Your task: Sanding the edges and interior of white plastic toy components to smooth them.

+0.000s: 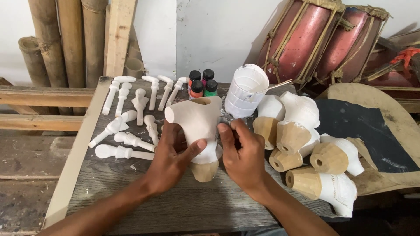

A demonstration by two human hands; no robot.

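Left hand (168,159) wraps its fingers (194,148) round the white carving (199,124), standing on the worktop (144,196); right hand (243,159) curls its fingers (227,133) on the carving's other side, gripping something I can't make out. Cup (246,89) just beyond the fingertips, pegs (127,140) left

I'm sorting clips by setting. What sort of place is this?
Likely a craft workshop: rows of white-primed carved pieces on a rough wooden table, small paint bottles, and bamboo poles against the wall.
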